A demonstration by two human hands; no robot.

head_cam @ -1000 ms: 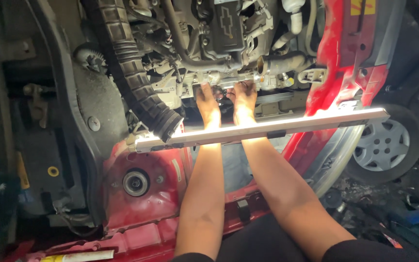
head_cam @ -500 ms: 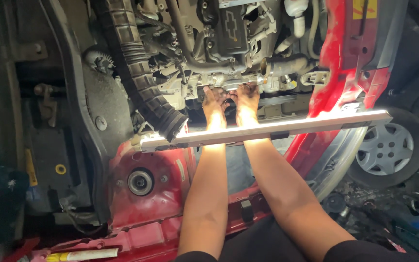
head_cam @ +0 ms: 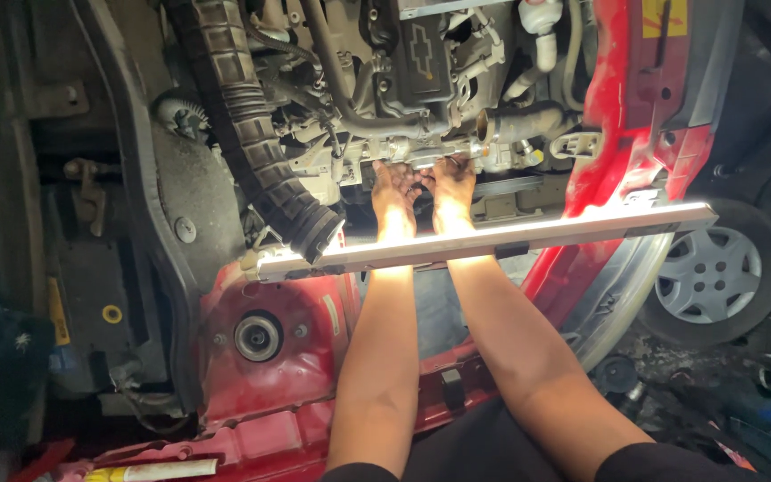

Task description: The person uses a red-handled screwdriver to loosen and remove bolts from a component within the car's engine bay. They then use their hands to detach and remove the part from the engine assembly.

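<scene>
Both my arms reach under a long lit work light bar (head_cam: 528, 234) into the engine bay of a red car. My left hand (head_cam: 394, 192) and my right hand (head_cam: 451, 183) lie side by side, fingers curled on a grey metal part (head_cam: 421, 152) low on the engine (head_cam: 403, 71). Whether either hand holds a tool is hidden by the fingers. The light bar crosses over both wrists and glares on them.
A black ribbed intake hose (head_cam: 252, 134) hangs down left of the hands, its open end by the bar. The red strut tower (head_cam: 265, 335) lies below left. A red body panel (head_cam: 635, 116) and a wheel (head_cam: 716, 272) are at the right.
The view has shifted slightly, so the hands sit a little lower and more to the right in the frame. Both hands stay on the same metal part.
</scene>
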